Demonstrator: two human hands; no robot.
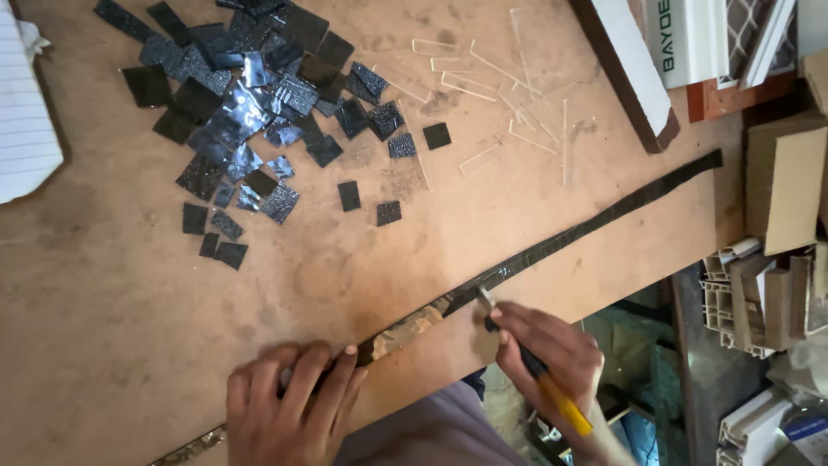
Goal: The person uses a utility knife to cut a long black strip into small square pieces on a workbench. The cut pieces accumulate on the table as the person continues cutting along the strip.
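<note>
Table (129,285): brown wood board, matt, dusty, scuffed. Long strip (595,220): dark, shiny glass look. Small squares (246,103): black, glossy, some bumpy. Thin slivers (492,78): clear, see-through. Cutter (539,371): metal tip, yellow plastic handle.

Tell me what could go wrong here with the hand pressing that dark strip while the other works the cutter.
1. The left hand presses the long dark strip close to the cutter in the right hand; a slip could nick the fingers.
2. The strip overhangs the table edge, so it might flex or snap.
3. Cut pieces could scatter if bumped.
</note>
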